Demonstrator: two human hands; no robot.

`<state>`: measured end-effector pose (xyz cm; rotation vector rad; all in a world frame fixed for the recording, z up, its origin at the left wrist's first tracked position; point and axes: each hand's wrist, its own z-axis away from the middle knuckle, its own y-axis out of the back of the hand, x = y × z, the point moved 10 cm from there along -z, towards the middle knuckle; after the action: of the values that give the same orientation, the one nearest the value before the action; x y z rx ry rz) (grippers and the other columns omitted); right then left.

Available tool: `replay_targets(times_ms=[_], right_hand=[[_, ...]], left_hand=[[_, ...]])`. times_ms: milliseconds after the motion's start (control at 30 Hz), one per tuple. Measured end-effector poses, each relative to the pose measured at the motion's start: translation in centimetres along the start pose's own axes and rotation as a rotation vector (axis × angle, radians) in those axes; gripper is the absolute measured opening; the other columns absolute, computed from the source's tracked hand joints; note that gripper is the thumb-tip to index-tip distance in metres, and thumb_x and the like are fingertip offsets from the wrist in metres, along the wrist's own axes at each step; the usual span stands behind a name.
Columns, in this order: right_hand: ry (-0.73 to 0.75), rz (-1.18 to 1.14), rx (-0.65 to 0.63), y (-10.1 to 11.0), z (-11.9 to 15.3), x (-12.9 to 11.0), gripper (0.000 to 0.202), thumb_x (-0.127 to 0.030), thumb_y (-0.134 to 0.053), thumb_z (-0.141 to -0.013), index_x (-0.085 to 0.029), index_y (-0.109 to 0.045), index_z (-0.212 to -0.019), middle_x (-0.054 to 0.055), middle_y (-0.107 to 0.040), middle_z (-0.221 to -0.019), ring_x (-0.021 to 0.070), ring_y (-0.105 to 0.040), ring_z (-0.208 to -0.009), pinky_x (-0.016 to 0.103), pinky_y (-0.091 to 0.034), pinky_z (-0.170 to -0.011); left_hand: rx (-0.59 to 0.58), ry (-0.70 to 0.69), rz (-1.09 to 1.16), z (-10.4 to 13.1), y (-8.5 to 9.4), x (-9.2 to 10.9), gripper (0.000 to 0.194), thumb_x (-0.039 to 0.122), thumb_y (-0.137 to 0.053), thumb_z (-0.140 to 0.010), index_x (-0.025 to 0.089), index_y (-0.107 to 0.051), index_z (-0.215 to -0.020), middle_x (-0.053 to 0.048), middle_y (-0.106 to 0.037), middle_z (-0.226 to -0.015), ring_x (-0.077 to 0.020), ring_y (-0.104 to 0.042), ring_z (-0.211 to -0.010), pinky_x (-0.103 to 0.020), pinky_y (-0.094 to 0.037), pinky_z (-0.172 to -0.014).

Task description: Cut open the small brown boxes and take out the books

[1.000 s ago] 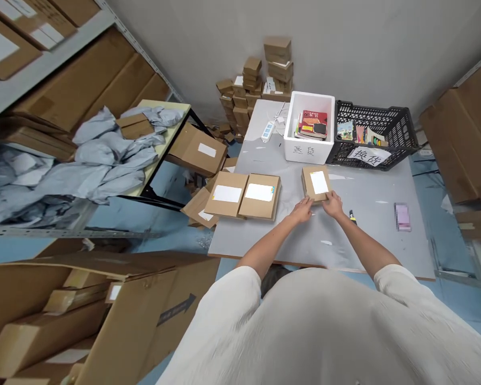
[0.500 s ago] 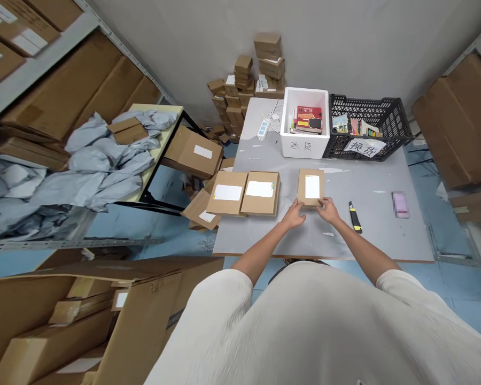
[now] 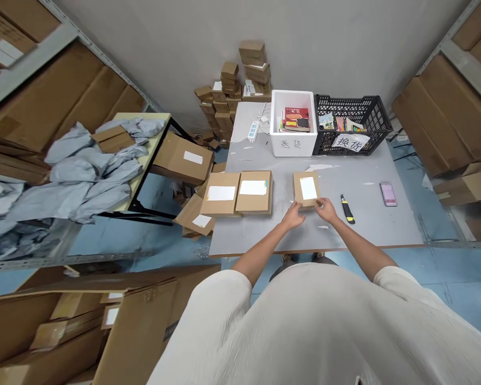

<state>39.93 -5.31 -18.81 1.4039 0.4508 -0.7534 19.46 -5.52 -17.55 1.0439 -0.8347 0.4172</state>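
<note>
A small brown cardboard box (image 3: 307, 188) with a white label on top lies on the grey table (image 3: 260, 235) in front of me. My left hand (image 3: 293, 216) grips its near left corner, thumb pointing inward. At the near right corner, my right hand (image 3: 326, 209) holds the same box with its fingers closed against the edge. To the left, two larger labelled cardboard boxes (image 3: 254, 193) (image 3: 220, 194) sit side by side. A black and yellow utility knife (image 3: 347, 209) lies to the right of my right hand.
At the table's back stand a white foam box (image 3: 292, 148) and a black plastic crate (image 3: 379, 133), both containing books. A power strip (image 3: 253, 131) lies left of them, a pixelated pinkish object (image 3: 388, 194) far right. Grey parcels (image 3: 76, 168) cover the left side table. A big open carton (image 3: 140, 326) stands lower left.
My view has shifted a little, so the table's contents appear further left. Both hands stay on the small box, which looks slightly turned.
</note>
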Motion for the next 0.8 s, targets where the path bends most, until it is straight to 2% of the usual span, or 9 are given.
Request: replay_targets(times_ms=[167,267,367,433,500,567,700,800], right_hand=[[0.009,0.000,-0.027,2.0,-0.2,1.8,0.047,-0.029,-0.063,-0.084,-0.020,-0.079,-0.128,0.014,-0.066,-0.148,0.0331,-0.059,-0.141,0.051,-0.043,-0.127],[0.001,0.040,-0.040,2.5,0.1,2.4,0.054,-0.028,-0.063,-0.085,-0.019,-0.075,-0.136,0.015,-0.058,-0.159,0.0351,-0.050,-0.150,0.053,-0.041,-0.128],[-0.106,0.139,-0.035,2.8,0.6,3.2,0.059,-0.029,-0.064,-0.089,-0.020,-0.069,-0.147,0.017,-0.041,-0.172,0.0408,-0.037,-0.159,0.060,-0.037,-0.128],[-0.207,0.194,-0.023,3.2,0.9,3.8,0.062,-0.030,-0.064,-0.092,-0.023,-0.063,-0.154,0.017,-0.035,-0.176,0.0437,-0.035,-0.158,0.064,-0.037,-0.125],[-0.269,0.222,-0.033,3.6,1.0,3.9,0.065,-0.030,-0.062,-0.095,-0.025,-0.058,-0.159,0.019,-0.041,-0.170,0.0432,-0.042,-0.153,0.063,-0.040,-0.121],[-0.273,0.237,-0.076,3.6,0.8,3.7,0.065,-0.029,-0.059,-0.096,-0.024,-0.055,-0.161,0.021,-0.052,-0.158,0.0409,-0.051,-0.144,0.059,-0.044,-0.118],[-0.238,0.278,-0.138,3.6,0.3,3.0,0.062,-0.028,-0.056,-0.097,-0.022,-0.055,-0.159,0.020,-0.061,-0.147,0.0389,-0.057,-0.136,0.054,-0.048,-0.114],[-0.226,0.273,-0.136,3.7,-0.5,2.9,0.059,-0.028,-0.056,-0.096,-0.021,-0.058,-0.154,0.020,-0.062,-0.147,0.0393,-0.058,-0.135,0.054,-0.049,-0.113]], left_hand=[[-0.049,-0.026,-0.068,-0.2,-2.2,2.3,0.062,0.024,-0.067,-0.089,0.015,-0.061,-0.150,-0.018,-0.058,-0.161,-0.0327,-0.057,-0.150,-0.044,-0.045,-0.127],[-0.094,-0.047,-0.137,-0.4,-3.4,3.5,0.060,0.023,-0.066,-0.091,0.018,-0.062,-0.150,-0.015,-0.067,-0.152,-0.0336,-0.063,-0.143,-0.045,-0.051,-0.121],[-0.169,-0.073,-0.215,-0.6,-4.7,4.3,0.058,0.023,-0.064,-0.093,0.020,-0.063,-0.151,-0.013,-0.074,-0.141,-0.0341,-0.069,-0.134,-0.045,-0.056,-0.114],[-0.189,-0.111,-0.253,-1.1,-5.0,5.0,0.055,0.023,-0.062,-0.095,0.021,-0.064,-0.150,-0.012,-0.074,-0.141,-0.0334,-0.069,-0.133,-0.045,-0.055,-0.115],[-0.159,-0.155,-0.273,-2.0,-4.5,5.7,0.053,0.020,-0.059,-0.095,0.021,-0.065,-0.147,-0.013,-0.071,-0.146,-0.0317,-0.064,-0.140,-0.045,-0.051,-0.121],[-0.086,-0.172,-0.289,-3.4,-3.1,6.0,0.053,0.016,-0.057,-0.094,0.021,-0.064,-0.147,-0.013,-0.064,-0.154,-0.0299,-0.056,-0.149,-0.045,-0.045,-0.127],[0.016,-0.009,-0.385,-6.6,0.3,4.2,0.061,0.021,-0.059,-0.094,0.020,-0.054,-0.155,-0.018,-0.042,-0.172,-0.0369,-0.036,-0.162,-0.056,-0.037,-0.130],[0.004,0.071,-0.430,-8.4,1.7,2.9,0.065,0.025,-0.060,-0.094,0.021,-0.050,-0.158,-0.019,-0.035,-0.174,-0.0379,-0.031,-0.164,-0.057,-0.034,-0.131]])
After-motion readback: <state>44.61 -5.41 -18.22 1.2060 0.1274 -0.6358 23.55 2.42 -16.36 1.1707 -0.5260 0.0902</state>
